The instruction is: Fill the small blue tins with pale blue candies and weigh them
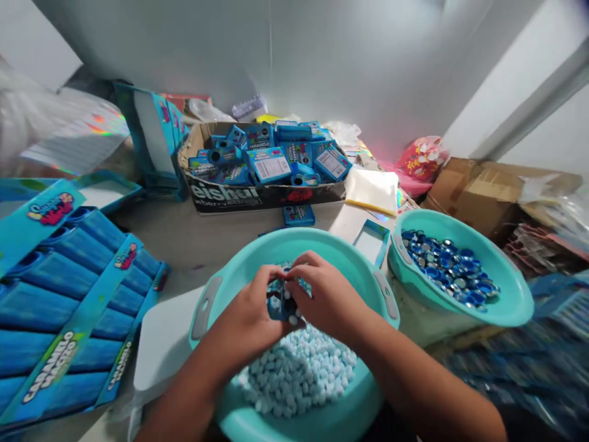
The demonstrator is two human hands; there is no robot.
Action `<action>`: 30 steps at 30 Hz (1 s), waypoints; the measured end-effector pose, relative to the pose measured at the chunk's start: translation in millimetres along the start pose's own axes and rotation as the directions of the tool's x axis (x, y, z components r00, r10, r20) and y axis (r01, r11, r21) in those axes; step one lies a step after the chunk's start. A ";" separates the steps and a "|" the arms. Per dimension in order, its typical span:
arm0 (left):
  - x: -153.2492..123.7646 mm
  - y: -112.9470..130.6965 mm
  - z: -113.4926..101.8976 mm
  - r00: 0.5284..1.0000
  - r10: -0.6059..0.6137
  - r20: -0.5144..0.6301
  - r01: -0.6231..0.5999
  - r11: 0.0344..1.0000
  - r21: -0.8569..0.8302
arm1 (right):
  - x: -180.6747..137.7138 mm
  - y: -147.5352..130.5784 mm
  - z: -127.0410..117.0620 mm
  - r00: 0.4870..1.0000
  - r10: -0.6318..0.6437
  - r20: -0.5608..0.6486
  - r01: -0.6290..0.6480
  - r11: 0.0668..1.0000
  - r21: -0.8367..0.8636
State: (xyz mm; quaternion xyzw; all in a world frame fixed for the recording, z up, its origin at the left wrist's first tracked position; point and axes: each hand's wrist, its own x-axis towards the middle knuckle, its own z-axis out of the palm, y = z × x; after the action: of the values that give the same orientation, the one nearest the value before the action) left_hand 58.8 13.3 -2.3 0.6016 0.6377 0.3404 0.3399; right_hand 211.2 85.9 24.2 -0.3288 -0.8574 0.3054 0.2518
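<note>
Over a large turquoise basin (317, 239), my left hand (253, 310) is closed around a small blue candy box (276, 309). My right hand (329, 291) is closed too, thumb and fingertips pinched at the box's upper edge. A few pale round candies show between the hands, by the box. Beneath them, many light-blue candies (299, 377) fill the basin's bottom. The fingers partly hide the box, so how far its end is folded cannot be made out.
Behind the basin, a cardboard tray (271, 197) holds many small blue boxes. A second turquoise basin (510, 301) at right contains blue-and-silver caps (453, 270). Display cartons of blue packs (83, 294) stand at left, beside a white lid (168, 337). Brown cartons (478, 193) sit back right.
</note>
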 end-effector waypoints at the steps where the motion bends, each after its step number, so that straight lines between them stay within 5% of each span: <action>1: -0.1 1.4 0.3 1.000 0.010 -0.009 -0.010 1.000 -0.014 | -0.6 0.3 -0.6 0.999 -0.034 0.000 0.034 0.999 -0.042; 10: 2.3 9.6 0.7 0.994 -0.086 0.065 0.091 0.992 -0.085 | -6.7 0.4 0.4 0.993 -0.119 -0.003 0.117 0.977 -0.181; 15: 8.9 3.6 -3.2 0.994 -0.087 0.070 0.095 0.989 -0.114 | -8.4 -2.2 2.6 0.978 -0.207 0.018 0.207 0.978 -0.019; 21: 5.6 8.5 -5.6 0.998 -0.047 0.047 0.049 0.997 -0.053 | -6.3 3.9 1.5 0.997 -0.007 -0.077 0.025 0.972 0.234; 26: 3.5 8.7 -4.3 0.998 -0.057 0.025 0.059 0.996 -0.067 | -5.1 4.0 1.8 0.981 -0.193 -0.001 0.193 0.981 0.015; 30: 3.3 6.3 -3.9 0.996 -0.092 0.016 0.092 0.993 -0.068 | -6.2 1.9 -1.0 0.972 -0.224 0.073 0.219 0.974 0.063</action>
State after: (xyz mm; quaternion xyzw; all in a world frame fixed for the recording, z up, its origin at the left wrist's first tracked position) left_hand 58.8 16.7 5.0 0.5616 0.6505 0.3424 0.3798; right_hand 216.7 83.0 22.2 -0.2116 -0.8894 0.3117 0.2588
